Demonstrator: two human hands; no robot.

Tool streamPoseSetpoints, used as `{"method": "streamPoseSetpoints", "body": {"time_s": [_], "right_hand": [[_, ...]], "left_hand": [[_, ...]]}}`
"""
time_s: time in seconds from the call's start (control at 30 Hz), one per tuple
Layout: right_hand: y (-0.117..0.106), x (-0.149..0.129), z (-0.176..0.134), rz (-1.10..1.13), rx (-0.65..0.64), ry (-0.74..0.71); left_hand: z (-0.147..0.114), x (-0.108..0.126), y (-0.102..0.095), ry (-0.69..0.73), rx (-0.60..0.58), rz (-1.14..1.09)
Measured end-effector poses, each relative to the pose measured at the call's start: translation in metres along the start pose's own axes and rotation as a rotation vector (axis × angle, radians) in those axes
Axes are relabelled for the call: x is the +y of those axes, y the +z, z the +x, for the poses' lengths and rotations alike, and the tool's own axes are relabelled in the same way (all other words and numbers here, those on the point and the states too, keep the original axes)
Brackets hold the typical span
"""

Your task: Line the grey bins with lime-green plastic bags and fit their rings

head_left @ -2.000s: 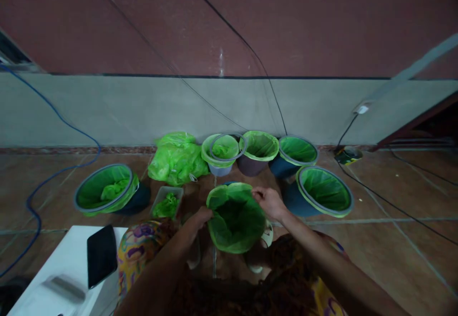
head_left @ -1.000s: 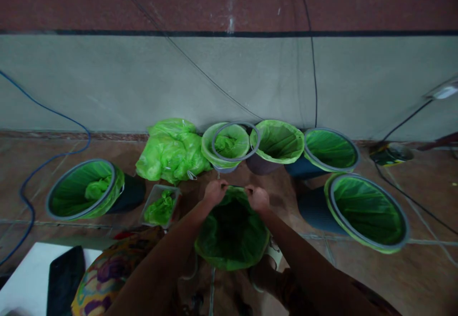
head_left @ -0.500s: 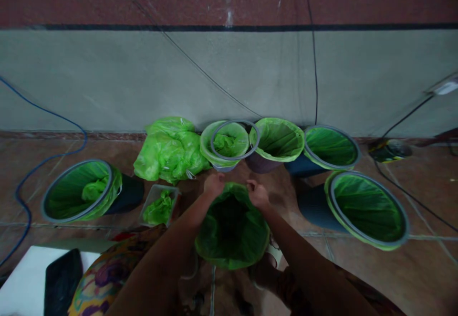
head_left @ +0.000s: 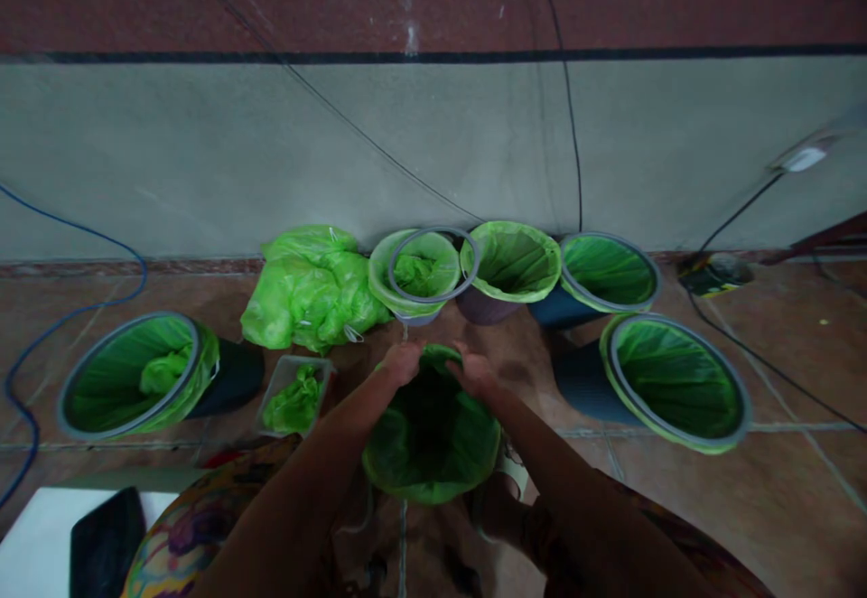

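Head view: both hands (head_left: 403, 363) holding far edge of green liner (head_left: 433, 471) (grey ring (head_left: 428, 299) over pale bin (head_left: 414, 319) beyond).

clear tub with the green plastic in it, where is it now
In the head view, the clear tub sits on the floor left of centre, between the far-left bin and the bin at the hands, in front of the green bags.

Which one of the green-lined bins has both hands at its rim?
It is the bottom-centre bin, nearest to the camera: the left hand and right hand are at its far rim. At the others, no hand shows.
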State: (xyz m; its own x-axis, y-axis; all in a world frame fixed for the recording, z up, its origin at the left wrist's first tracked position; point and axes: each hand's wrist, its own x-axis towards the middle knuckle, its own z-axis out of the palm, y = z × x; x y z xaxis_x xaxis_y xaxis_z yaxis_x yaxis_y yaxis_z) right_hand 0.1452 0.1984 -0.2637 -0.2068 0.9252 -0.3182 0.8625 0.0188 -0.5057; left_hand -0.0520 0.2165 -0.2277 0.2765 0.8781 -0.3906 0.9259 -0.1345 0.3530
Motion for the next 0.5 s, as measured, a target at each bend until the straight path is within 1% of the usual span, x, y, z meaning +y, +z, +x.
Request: {"method": "streamPoseSetpoints", "body": {"time_s": [0.07, 0.13, 0.2, 0.27, 0.33, 0.43, 0.5], "right_hand": [[-0.005, 0.005, -0.002, 0.104, 0.111, 0.026], [-0.008, 0.012, -0.006, 0.21, 0.216, 0.087], [-0.008, 0.019, -0.01, 0.283, 0.263, 0.154], [-0.006, 0.025, -0.013, 0.31, 0.276, 0.187], [-0.006, 0.027, -0.014, 0.302, 0.28, 0.18], [-0.009, 0.022, -0.008, 0.272, 0.261, 0.144], [-0.013, 0.014, 0.002, 0.241, 0.236, 0.114]], "left_hand": [[-0.007, -0.012, -0.003, -0.085, 0.056, -0.006], [-0.019, -0.024, -0.003, -0.19, 0.113, -0.005], [-0.036, -0.032, -0.001, -0.328, 0.159, -0.022], [-0.053, -0.034, 0.005, -0.476, 0.208, -0.068], [-0.07, -0.031, 0.013, -0.59, 0.232, -0.128], [-0.089, -0.022, 0.018, -0.699, 0.2, -0.214], [-0.095, -0.018, 0.015, -0.758, 0.216, -0.248]]}}
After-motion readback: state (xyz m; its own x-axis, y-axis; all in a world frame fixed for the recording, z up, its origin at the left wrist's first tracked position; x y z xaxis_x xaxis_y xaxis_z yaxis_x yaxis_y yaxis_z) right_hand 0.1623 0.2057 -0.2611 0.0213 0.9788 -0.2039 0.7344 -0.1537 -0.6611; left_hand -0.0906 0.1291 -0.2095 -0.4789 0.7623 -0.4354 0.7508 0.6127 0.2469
